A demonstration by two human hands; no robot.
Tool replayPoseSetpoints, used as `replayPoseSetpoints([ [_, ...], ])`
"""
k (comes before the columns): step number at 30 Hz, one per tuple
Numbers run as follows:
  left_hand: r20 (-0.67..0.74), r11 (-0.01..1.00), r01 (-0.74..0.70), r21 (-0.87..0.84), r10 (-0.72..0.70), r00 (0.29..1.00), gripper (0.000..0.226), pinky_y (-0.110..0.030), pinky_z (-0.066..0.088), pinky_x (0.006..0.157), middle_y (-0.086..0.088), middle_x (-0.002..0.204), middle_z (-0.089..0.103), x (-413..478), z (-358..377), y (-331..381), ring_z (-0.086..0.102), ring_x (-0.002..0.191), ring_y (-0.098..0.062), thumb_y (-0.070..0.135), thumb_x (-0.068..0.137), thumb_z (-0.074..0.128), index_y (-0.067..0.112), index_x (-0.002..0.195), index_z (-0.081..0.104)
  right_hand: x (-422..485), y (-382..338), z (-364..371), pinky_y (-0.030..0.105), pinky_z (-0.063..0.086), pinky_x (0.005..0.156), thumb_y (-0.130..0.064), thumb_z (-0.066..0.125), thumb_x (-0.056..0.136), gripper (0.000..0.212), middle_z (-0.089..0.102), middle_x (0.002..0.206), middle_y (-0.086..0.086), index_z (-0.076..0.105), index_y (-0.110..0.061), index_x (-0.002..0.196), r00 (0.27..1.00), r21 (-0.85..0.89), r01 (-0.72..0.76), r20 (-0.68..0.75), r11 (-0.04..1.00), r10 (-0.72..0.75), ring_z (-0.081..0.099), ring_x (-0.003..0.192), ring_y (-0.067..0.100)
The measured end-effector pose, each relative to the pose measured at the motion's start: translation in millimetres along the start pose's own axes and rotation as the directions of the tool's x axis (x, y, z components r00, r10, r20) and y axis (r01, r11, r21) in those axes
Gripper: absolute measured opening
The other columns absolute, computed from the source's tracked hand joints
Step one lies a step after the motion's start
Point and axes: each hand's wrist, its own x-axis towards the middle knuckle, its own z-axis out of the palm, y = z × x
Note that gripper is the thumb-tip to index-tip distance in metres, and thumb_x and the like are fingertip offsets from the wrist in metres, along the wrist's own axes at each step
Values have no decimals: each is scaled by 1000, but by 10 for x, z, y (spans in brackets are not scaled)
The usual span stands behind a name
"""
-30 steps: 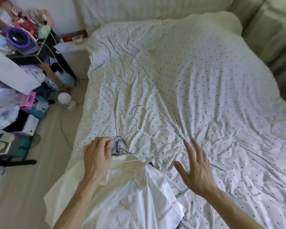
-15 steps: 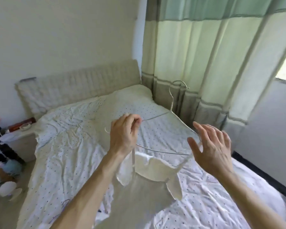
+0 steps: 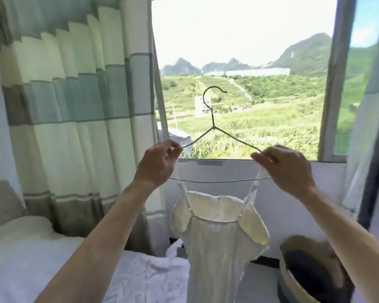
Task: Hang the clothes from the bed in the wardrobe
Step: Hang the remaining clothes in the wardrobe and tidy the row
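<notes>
A thin wire hanger (image 3: 213, 127) is held upright in front of the window, hook at the top. My left hand (image 3: 157, 162) pinches its left shoulder end. My right hand (image 3: 284, 168) pinches the right end together with a strap. A cream strappy dress (image 3: 219, 241) hangs from the hanger by its two thin straps, its hem out of view below. The bed (image 3: 140, 276), with a dotted white sheet, lies at the lower left. The wardrobe is not in view.
A striped green and cream curtain (image 3: 74, 106) hangs at the left beside the window (image 3: 249, 62). A woven basket (image 3: 293, 270) with dark cloth stands on the floor at the lower right. A pale curtain edge (image 3: 368, 106) runs down the right side.
The dress and hanger have been lifted from the bed to chest height. My view has swung up from the bed to the window. My right hand, open before, now pinches the hanger's right end.
</notes>
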Motion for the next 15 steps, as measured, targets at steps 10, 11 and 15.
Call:
replayPoseSetpoints([
  [10,293,955,-104,-277,187,938,10,-26,50,65,4,78,72,812,978,849,66,71,-6,30,96,63,30,91,72,267,753,-1413,35,49,70,-73,53,79,46,65,78,-13,74,-32,85,988,-212,-151,10,966,157,63,78,19],
  [11,299,952,-96,-289,185,936,11,-27,51,68,4,79,72,866,1070,852,67,75,-9,28,97,62,29,93,73,257,757,-1446,35,49,70,-73,53,79,47,65,76,-15,74,-31,86,984,-228,-168,19,959,177,63,78,19],
  [15,282,940,-177,-292,261,923,11,-39,56,77,2,92,72,874,1461,744,67,81,-18,23,97,62,23,99,73,191,806,-1508,34,50,76,-71,52,83,46,68,88,-10,76,-33,92,974,-299,-223,-33,928,224,61,86,18],
])
